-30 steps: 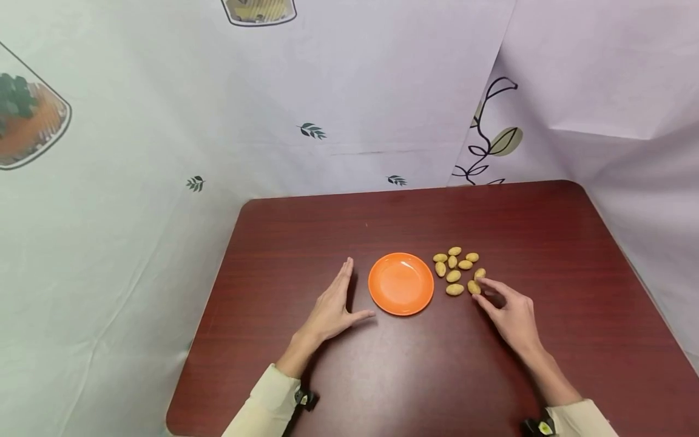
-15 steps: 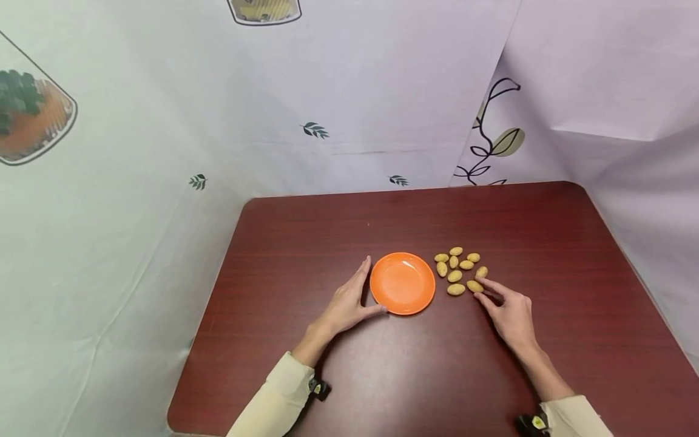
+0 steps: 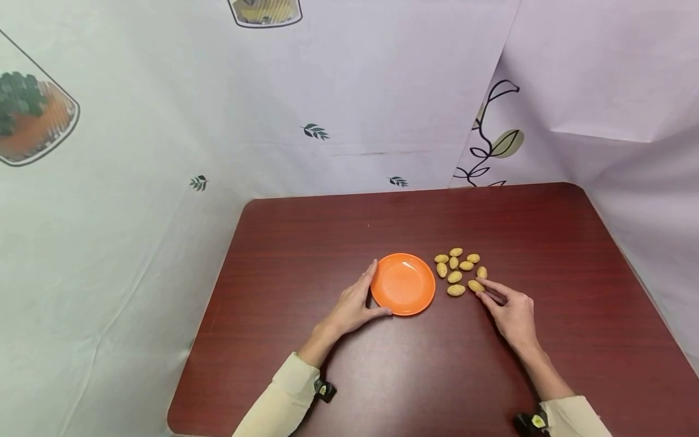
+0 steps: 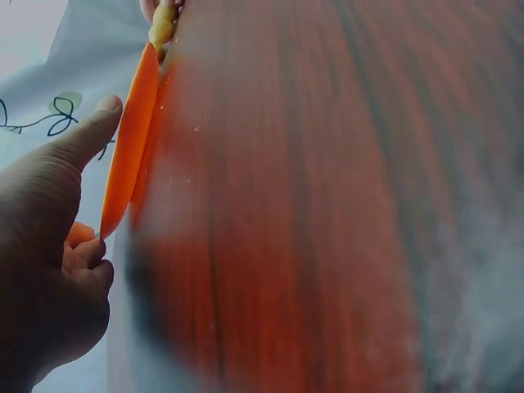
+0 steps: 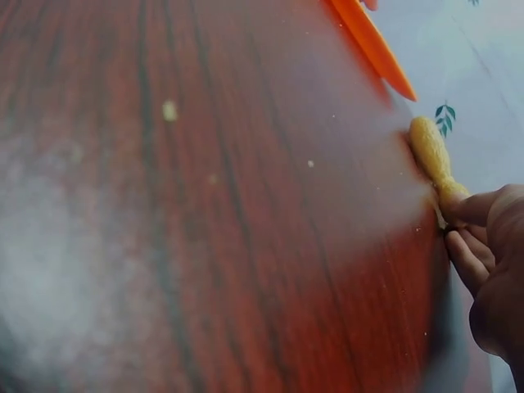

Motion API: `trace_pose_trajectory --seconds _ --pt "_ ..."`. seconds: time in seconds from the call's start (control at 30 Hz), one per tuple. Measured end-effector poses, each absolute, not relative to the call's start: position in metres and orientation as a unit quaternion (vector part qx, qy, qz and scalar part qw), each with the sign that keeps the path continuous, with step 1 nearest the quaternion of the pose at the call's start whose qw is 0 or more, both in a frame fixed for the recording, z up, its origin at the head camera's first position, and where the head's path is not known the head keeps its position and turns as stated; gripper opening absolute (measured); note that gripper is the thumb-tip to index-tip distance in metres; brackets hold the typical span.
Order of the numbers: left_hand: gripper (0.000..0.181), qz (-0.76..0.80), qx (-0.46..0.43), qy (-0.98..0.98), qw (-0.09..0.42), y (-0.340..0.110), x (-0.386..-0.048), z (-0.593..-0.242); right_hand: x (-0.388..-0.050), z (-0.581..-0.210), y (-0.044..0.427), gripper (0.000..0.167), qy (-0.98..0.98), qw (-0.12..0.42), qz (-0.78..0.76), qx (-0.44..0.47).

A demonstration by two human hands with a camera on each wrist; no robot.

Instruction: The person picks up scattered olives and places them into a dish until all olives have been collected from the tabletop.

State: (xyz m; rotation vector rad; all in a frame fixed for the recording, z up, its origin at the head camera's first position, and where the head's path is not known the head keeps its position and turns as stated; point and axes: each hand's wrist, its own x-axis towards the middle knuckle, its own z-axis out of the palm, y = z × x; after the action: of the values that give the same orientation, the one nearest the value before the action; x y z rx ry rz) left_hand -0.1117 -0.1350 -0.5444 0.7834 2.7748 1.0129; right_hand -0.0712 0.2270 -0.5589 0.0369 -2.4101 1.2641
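Observation:
An orange plate (image 3: 403, 284) lies on the dark red table. My left hand (image 3: 352, 308) is at its left side, fingers and thumb spread and fairly straight, touching the rim. In the left wrist view the thumb is beside the tilted-looking plate (image 4: 135, 135). To the right of the plate lie several small, yellow-brown, potato-like ovals (image 3: 455, 277). My right hand (image 3: 516, 315) pinches one such oval (image 3: 475, 286) between thumb and fingers, at the near right of the group. The right wrist view shows yellow ovals (image 5: 430, 143) in line by the fingertips, partly overlapping.
The wood-grain table (image 3: 306, 243) has rounded corners and stands against a white printed cloth (image 3: 355, 109) at the back and sides. Both wrists wear dark camera mounts (image 3: 325, 389) over pale sleeves (image 3: 278, 397).
My left hand has moved right, from beside the plate to its rim. My right hand has closed on one oval, which has turned and shifted slightly.

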Motion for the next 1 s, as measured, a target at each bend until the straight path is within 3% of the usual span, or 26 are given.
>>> trace_pose_trajectory --seconds 0.47,1.0 --pt "0.115 0.334 0.252 0.907 0.047 -0.136 -0.112 -0.547 -0.082 -0.545 0.211 0.031 -0.800 0.168 0.575 0.012" --pt "0.114 0.336 0.255 0.905 0.045 -0.135 -0.112 -0.546 -0.090 -0.541 0.150 0.027 -0.753 0.095 0.646 0.086"
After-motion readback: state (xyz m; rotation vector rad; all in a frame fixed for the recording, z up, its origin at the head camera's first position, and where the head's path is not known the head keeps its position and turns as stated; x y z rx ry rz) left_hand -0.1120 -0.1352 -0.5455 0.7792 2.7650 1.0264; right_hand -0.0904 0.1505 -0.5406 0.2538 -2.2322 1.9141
